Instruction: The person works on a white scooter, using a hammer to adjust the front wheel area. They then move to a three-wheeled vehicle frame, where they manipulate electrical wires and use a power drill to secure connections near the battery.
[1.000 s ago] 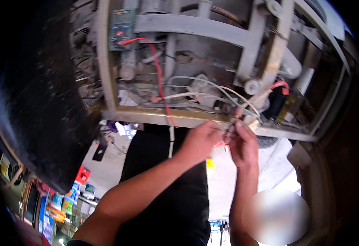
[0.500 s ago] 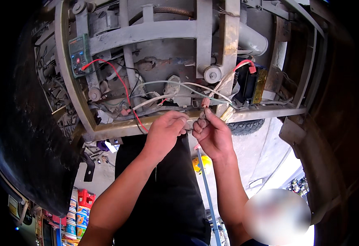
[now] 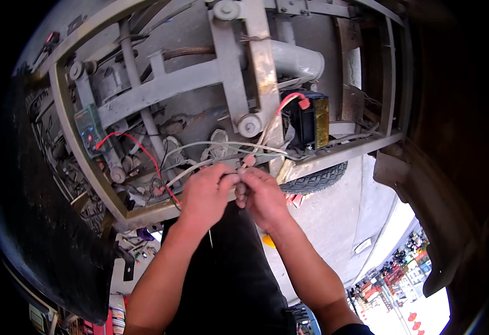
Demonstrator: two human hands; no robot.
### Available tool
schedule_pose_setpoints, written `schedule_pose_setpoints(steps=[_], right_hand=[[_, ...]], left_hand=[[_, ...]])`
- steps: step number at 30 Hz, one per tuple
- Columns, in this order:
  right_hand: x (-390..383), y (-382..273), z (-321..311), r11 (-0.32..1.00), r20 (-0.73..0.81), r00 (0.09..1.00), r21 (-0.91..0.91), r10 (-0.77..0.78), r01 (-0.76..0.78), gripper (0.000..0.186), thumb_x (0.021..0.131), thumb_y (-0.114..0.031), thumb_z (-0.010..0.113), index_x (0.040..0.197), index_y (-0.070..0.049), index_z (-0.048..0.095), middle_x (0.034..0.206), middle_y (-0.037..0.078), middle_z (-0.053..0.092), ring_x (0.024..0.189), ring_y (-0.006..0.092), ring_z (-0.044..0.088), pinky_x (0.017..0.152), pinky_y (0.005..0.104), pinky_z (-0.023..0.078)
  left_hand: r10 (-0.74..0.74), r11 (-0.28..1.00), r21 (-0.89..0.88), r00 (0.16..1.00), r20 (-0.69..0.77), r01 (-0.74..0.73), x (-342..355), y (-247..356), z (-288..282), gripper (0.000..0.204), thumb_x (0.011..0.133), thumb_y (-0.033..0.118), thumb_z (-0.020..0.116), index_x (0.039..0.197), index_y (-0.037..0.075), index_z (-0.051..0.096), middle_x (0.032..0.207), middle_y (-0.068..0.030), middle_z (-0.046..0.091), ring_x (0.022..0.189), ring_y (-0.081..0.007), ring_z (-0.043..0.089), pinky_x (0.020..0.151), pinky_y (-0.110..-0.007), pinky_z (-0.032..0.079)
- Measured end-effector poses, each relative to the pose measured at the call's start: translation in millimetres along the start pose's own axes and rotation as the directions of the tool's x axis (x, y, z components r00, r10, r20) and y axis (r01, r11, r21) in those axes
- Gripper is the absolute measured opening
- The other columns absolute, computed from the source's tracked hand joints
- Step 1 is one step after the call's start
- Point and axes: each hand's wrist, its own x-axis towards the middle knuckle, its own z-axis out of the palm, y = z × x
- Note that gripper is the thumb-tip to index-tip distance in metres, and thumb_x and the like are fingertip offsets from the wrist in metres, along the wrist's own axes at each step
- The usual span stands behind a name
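My left hand (image 3: pixel 206 191) and my right hand (image 3: pixel 260 196) meet over the near rail of a metal frame, fingertips touching. The right thumb and fingers pinch the lower end of a pinkish wire connector (image 3: pixel 249 161), which sticks up above them on a pale cable. The left fingers are pressed together at the same spot; what they hold is hidden. To the left, a green multimeter (image 3: pixel 89 131) leans on the frame, and its red test lead (image 3: pixel 141 146) curves down toward my left hand. Pale and grey-green wires (image 3: pixel 208 143) cross just beyond my hands.
Around the work runs a welded metal frame (image 3: pixel 158 215) with grey crossbars. A black battery-like box (image 3: pixel 307 120) with a yellow side sits at right, a red connector (image 3: pixel 304 103) on its leads. Below the near rail shows a tyre (image 3: pixel 320 177). Dark panels (image 3: pixel 60 223) flank both sides.
The view has shifted, so the frame sits farther left and turned. My hands have come together, left fingers now against the right fingertips at the connector.
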Motion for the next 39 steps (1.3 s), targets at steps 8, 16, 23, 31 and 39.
schedule_pose_setpoints(steps=[8,16,23,31,39], right_hand=[[-13.4,11.2,-4.3,0.874,0.017,0.998,-0.484,-0.055,0.056,0.022,0.097,-0.025,0.058,0.093,-0.003,0.060,0.074,0.001,0.058,0.063,0.0083,0.052,0.058,0.0226,0.043],[-21.9,3.2,-23.3,0.827,-0.052,0.998,-0.562,-0.036,0.001,0.024,0.096,-0.026,0.060,0.097,-0.002,0.061,0.075,0.002,0.060,0.066,0.0084,0.054,0.060,0.0243,0.044],[-2.9,-71.5,-44.7,0.452,-0.047,0.785,-0.838,-0.618,0.305,0.021,0.089,-0.019,0.061,0.102,-0.002,0.064,0.079,0.015,0.067,0.069,0.0252,0.066,0.066,0.0367,0.051],[42.5,-149.9,-6.2,-0.046,0.138,0.687,-0.987,-0.714,0.151,0.032,0.085,-0.023,0.067,0.111,-0.005,0.065,0.097,0.018,0.061,0.089,0.0356,0.063,0.077,0.0434,0.051],[62.3,-141.4,-41.9,0.128,0.162,0.612,-0.907,-0.774,0.402,0.029,0.081,-0.013,0.066,0.110,-0.009,0.067,0.081,0.010,0.060,0.073,0.0227,0.058,0.072,0.0340,0.049]], left_hand=[[-0.217,0.976,-0.045,0.973,-0.076,0.214,18.3,-42.7,-5.5,0.015,0.090,0.014,0.064,0.093,-0.001,0.064,0.076,-0.0144,0.068,0.067,-0.0256,0.065,0.065,-0.035,0.050],[-0.289,0.954,-0.068,0.957,0.032,0.291,24.4,-47.5,-5.4,0.012,0.094,0.011,0.061,0.092,-0.001,0.062,0.069,-0.0002,0.058,0.064,-0.0086,0.051,0.062,-0.025,0.044],[-0.125,0.980,0.139,0.986,-0.112,0.140,31.8,-19.6,-24.8,0.015,0.093,0.010,0.059,0.101,-0.001,0.064,0.076,-0.0099,0.066,0.068,-0.0146,0.061,0.066,-0.029,0.049],[0.056,0.993,0.104,0.996,-0.074,-0.049,95.4,62.9,-9.1,0.016,0.094,0.010,0.060,0.105,-0.002,0.063,0.082,-0.0060,0.066,0.072,-0.0100,0.056,0.070,-0.025,0.048],[0.036,0.997,0.067,0.998,-0.048,-0.032,106.3,68.1,4.4,0.016,0.093,0.009,0.061,0.104,-0.002,0.064,0.079,-0.0053,0.065,0.072,-0.0095,0.057,0.069,-0.026,0.049]])
